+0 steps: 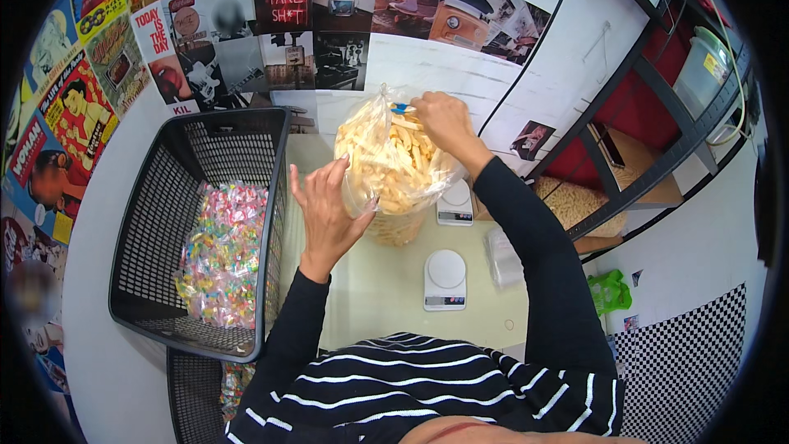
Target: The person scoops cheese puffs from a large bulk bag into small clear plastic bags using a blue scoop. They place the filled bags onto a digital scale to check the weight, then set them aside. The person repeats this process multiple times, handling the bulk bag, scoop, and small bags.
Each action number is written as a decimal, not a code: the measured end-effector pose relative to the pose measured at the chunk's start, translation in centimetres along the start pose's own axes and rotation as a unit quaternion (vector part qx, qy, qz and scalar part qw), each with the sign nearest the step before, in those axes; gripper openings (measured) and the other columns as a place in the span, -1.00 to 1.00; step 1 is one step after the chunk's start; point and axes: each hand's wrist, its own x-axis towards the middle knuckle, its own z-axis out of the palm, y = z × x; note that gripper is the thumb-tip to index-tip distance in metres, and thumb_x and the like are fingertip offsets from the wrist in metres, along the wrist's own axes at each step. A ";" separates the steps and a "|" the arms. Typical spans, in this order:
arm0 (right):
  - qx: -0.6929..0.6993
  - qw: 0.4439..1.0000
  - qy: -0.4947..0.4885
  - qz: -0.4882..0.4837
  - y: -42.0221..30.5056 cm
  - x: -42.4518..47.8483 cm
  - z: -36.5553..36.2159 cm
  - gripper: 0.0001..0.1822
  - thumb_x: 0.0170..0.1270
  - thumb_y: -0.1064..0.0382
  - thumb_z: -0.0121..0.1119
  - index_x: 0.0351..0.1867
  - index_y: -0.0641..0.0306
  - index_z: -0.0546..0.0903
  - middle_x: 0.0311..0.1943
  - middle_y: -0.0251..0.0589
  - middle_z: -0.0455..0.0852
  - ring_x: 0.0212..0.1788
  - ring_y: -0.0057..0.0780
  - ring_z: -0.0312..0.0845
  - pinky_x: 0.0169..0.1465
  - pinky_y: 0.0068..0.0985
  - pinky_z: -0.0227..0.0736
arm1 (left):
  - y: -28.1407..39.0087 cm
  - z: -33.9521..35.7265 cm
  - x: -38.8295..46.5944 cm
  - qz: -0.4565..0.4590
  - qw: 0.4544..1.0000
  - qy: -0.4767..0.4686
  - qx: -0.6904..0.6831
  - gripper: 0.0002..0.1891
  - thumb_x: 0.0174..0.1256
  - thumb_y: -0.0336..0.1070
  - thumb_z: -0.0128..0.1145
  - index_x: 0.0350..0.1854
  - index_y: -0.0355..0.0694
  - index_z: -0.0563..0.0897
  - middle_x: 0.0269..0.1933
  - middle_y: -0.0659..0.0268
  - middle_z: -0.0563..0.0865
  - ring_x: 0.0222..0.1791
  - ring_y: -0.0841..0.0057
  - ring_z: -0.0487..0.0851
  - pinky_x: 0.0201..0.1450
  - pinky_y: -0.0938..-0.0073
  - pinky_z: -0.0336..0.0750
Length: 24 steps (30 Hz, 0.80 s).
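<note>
A large clear plastic bag (pixel 400 166) full of pale yellow, stick-shaped snacks stands at the back of the light table (pixel 370 308). With its fingers spread, my left hand (pixel 330 206) rests against the bag's left side. My right hand (pixel 445 120) is at the bag's top right, its fingers closed on a small blue item (pixel 402 108) whose kind I cannot tell. Nearer to me, a white digital kitchen scale (pixel 445 279) lies on the table, and a second white scale (pixel 456 202) sits just right of the bag.
To the left, a black plastic crate (pixel 269 228) holds many small packets of colourful wrapped sweets (pixel 225 253); another crate (pixel 194 394) is below it. Clear plastic bags (pixel 505 257) lie by my right forearm. A dark metal shelf (pixel 635 200) with a sack of snacks (pixel 579 206) stands at right.
</note>
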 end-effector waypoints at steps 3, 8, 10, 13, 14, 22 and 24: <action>0.109 0.991 -0.017 0.076 0.2 -2.5 -3.6 -0.77 0.33 0.17 0.16 -0.10 0.14 0.74 -0.37 -0.21 0.69 -0.25 -0.19 0.69 -0.20 -0.28 0.52 | 0.4 0.2 0.0 0.001 1.000 0.004 -0.014 -0.03 -0.14 -0.20 0.51 0.42 -0.21 0.29 0.13 0.26 0.58 0.20 0.27 0.48 0.56 -0.13 -0.18; 0.354 0.912 0.050 0.201 -0.1 -7.6 -6.4 -0.67 0.39 0.11 0.21 0.05 0.24 0.71 -0.27 -0.19 0.73 -0.29 -0.31 0.65 -0.20 -0.44 0.47 | 1.7 0.5 0.7 -0.005 0.999 0.010 -0.050 -0.04 -0.13 -0.21 0.49 0.42 -0.21 0.30 0.13 0.22 0.58 0.21 0.26 0.48 0.55 -0.11 -0.16; 0.416 0.882 0.072 0.208 -1.6 -9.3 -7.9 -0.67 0.38 0.16 0.22 0.05 0.31 0.70 -0.30 -0.17 0.71 -0.32 -0.36 0.62 -0.21 -0.50 0.45 | 1.8 0.2 1.0 -0.010 0.998 0.008 -0.060 -0.05 -0.13 -0.21 0.49 0.42 -0.21 0.30 0.13 0.21 0.58 0.21 0.26 0.49 0.55 -0.10 -0.16; 0.453 0.869 0.102 0.171 -5.1 -11.0 -10.8 -0.67 0.36 0.22 0.26 0.05 0.38 0.69 -0.33 -0.15 0.69 -0.34 -0.40 0.58 -0.23 -0.54 0.43 | 2.1 -0.2 1.2 -0.006 0.998 0.011 -0.061 -0.05 -0.14 -0.22 0.48 0.42 -0.22 0.30 0.11 0.20 0.58 0.21 0.26 0.49 0.55 -0.10 -0.15; 0.456 0.870 0.112 0.152 -6.3 -11.4 -11.2 -0.67 0.35 0.23 0.28 0.05 0.40 0.69 -0.34 -0.14 0.68 -0.35 -0.41 0.57 -0.23 -0.55 0.42 | 2.3 -0.3 1.3 -0.004 0.998 0.014 -0.060 -0.05 -0.14 -0.22 0.48 0.42 -0.21 0.30 0.11 0.20 0.58 0.21 0.26 0.49 0.55 -0.10 -0.15; 0.328 0.935 0.074 0.112 -9.9 -12.2 -12.6 -0.66 0.32 0.19 0.30 0.05 0.30 0.69 -0.31 -0.16 0.69 -0.33 -0.21 0.62 -0.24 -0.38 0.50 | 4.5 -0.8 2.3 0.029 0.996 0.025 -0.079 -0.04 -0.15 -0.21 0.48 0.42 -0.21 0.30 0.10 0.21 0.58 0.20 0.25 0.48 0.55 -0.09 -0.15; 0.321 0.940 0.027 0.113 -10.2 -12.1 -13.5 -0.64 0.33 0.16 0.28 0.08 0.27 0.67 -0.32 -0.17 0.68 -0.31 -0.16 0.62 -0.23 -0.34 0.51 | 4.7 -1.0 2.2 0.032 0.996 0.018 -0.084 -0.04 -0.15 -0.21 0.47 0.42 -0.21 0.30 0.10 0.21 0.58 0.20 0.26 0.48 0.55 -0.10 -0.15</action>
